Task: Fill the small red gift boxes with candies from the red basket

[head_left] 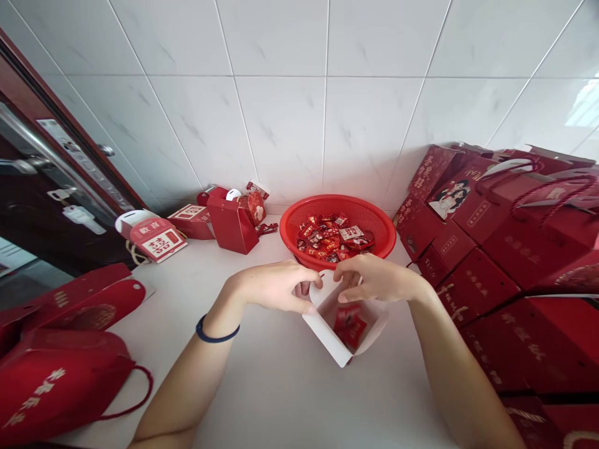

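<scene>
An open paper gift box (326, 337), white on the inside, stands tilted on the white table in front of me. Several red wrapped candies (350, 325) lie at its bottom. My left hand (281, 287) grips the box's far left edge and flap between thumb and curled fingers; a dark blue band circles that wrist. On the far right side, my right hand (374, 279) is bent over the rim, its thumb and fingers closed on the flap. Just behind both hands sits a red plastic basket (384, 240) with many more wrapped candies in it.
Red gift boxes with cord handles are stacked high on the right (496, 274). More red boxes (70, 374) stand at the near left. A small box (161, 240) and an upright red box (231, 221) are along the back left. Behind the table (262, 386) rises a tiled wall (281, 137).
</scene>
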Tool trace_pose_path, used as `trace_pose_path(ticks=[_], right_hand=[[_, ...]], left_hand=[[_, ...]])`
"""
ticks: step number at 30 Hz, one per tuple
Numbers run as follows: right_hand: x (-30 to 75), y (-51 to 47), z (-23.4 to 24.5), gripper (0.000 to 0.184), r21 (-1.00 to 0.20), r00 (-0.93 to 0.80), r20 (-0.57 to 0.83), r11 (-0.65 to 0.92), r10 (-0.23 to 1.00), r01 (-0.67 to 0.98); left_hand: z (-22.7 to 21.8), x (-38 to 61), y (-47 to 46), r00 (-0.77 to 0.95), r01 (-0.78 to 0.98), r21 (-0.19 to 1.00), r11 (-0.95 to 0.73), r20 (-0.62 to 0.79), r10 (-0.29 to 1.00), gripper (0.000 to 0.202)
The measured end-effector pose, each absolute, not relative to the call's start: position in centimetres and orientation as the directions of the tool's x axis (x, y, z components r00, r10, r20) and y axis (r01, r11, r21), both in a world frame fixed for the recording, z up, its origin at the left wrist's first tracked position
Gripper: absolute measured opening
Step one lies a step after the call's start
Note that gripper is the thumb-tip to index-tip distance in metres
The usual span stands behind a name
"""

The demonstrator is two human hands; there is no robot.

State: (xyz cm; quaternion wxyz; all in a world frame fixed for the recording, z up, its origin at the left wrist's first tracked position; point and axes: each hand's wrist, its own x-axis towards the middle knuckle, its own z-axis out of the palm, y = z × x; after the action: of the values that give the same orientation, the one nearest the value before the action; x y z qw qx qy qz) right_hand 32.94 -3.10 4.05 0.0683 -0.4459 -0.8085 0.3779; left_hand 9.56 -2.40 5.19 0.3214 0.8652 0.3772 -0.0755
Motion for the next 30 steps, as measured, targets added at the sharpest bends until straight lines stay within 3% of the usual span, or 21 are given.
trace_pose_path(ticks=[4, 9, 13, 17, 20, 25, 30], right_hand=[[33.5, -3.3, 4.5, 0.026, -0.62, -0.531, -0.109, 0.36, 0.841, 0.698], [35.4, -4.0, 5.6, 0.032, -0.618, -0.481, -0.061, 0.345, 0.875, 0.706], [36.8, -5.1, 5.9, 0.031, -0.602, -0.388, -0.095, 0.258, 0.917, 0.755], [37.3, -6.6, 4.9, 0.036, -0.44, -0.179, -0.141, 0.1, 0.974, 0.892], [37.2, -8.0, 4.0, 0.039, -0.378, -0.113, -0.194, 0.033, 0.975, 0.925], [36.8, -11.0, 2.6, 0.035, -0.561, -0.134, -0.112, 0.049, 0.985, 0.826], [36.1, -13.6, -0.4, 0.043, -0.72, -0.139, 0.161, 0.213, 0.977, 0.66]], left_hand=[[5.3, 9.4, -2.5, 0.727, 0.678, 0.514, -0.525, -0.364, 0.583, 0.043], [5.9, 9.1, -2.9, 0.744, 0.66, 0.51, -0.552, -0.342, 0.574, 0.051], [6.1, 8.8, -3.1, 0.759, 0.646, 0.505, -0.572, -0.344, 0.553, 0.055], [5.7, 8.8, -3.1, 0.763, 0.637, 0.513, -0.575, -0.312, 0.566, 0.043], [5.5, 9.4, -3.2, 0.753, 0.639, 0.525, -0.563, -0.277, 0.596, 0.05], [5.1, 10.8, -3.9, 0.691, 0.709, 0.409, -0.574, -0.242, 0.681, 0.043], [4.3, 12.2, -4.6, 0.658, 0.742, 0.307, -0.596, -0.165, 0.735, 0.048]])
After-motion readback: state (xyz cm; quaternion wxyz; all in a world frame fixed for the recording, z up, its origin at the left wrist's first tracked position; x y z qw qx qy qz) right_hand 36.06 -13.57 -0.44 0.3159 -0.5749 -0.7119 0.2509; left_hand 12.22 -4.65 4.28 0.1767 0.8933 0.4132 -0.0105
